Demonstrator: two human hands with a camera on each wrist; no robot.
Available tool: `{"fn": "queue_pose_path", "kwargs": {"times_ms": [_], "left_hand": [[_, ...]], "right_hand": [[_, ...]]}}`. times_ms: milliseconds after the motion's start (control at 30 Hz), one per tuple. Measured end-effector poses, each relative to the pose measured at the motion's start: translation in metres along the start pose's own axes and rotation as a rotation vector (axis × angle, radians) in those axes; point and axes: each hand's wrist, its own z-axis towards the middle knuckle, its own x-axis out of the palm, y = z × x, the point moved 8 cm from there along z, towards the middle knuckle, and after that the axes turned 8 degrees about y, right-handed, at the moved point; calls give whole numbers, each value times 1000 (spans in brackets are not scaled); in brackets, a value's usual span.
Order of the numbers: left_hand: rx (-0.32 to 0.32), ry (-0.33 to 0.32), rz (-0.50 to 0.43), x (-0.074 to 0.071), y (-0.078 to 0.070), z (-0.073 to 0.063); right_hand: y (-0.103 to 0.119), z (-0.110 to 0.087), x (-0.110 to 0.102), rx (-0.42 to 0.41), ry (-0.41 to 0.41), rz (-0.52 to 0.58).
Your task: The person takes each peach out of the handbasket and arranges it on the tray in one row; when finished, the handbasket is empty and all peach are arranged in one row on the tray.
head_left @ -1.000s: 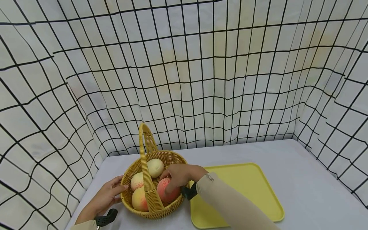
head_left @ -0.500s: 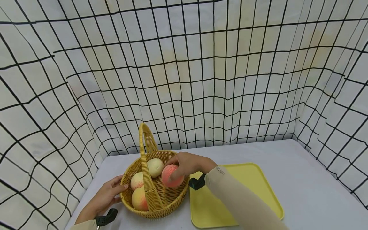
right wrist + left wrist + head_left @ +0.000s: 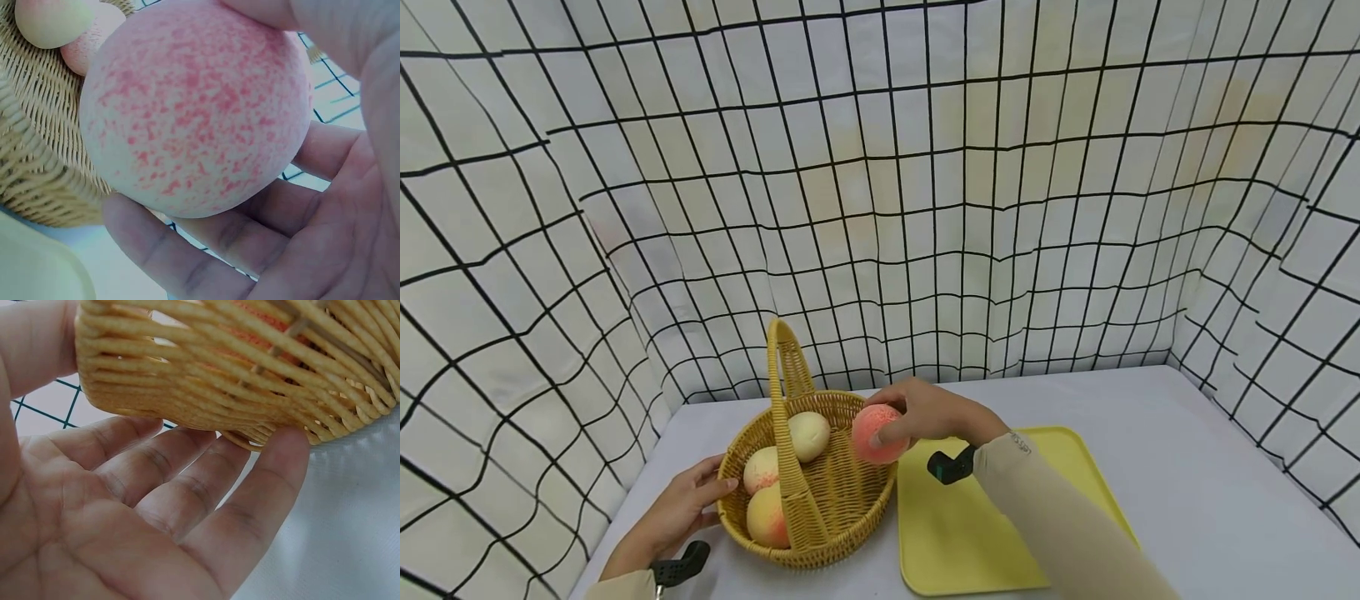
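My right hand (image 3: 936, 412) grips a pink speckled peach (image 3: 872, 435), thumb on one side and fingers on the other. The peach is raised at the right rim of a woven basket (image 3: 846, 492) with a tall arched handle. In the right wrist view the peach (image 3: 194, 112) fills the hand. Three more fruits lie in the basket: a pale cream peach (image 3: 809, 437), a pale peach with red speckles (image 3: 762, 470) and a yellow-red peach (image 3: 767, 518). At the basket's left, my left hand (image 3: 673, 510) holds the rim, thumb over the edge and fingers (image 3: 228, 512) against the outer wall.
A yellow tray (image 3: 970, 533) lies on the white tabletop (image 3: 1195, 500) right of the basket, partly under the right forearm. Behind and at the sides hang white curtains (image 3: 970, 275) with a black grid.
My right hand has lifted the pink peach off the basket floor and carried it up and right to the rim. The left hand has kept its hold on the basket.
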Motion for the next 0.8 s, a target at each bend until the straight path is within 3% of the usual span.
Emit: {"fn": "queue_pose_path", "kwargs": {"times_ms": [300, 800], "left_hand": [[0, -10, 3, 1, -1, -1], [18, -2, 10, 0, -1, -1]], "right_hand": [[-18, -26, -14, -34, -79, 118], [-70, -48, -14, 58, -158, 198]]}}
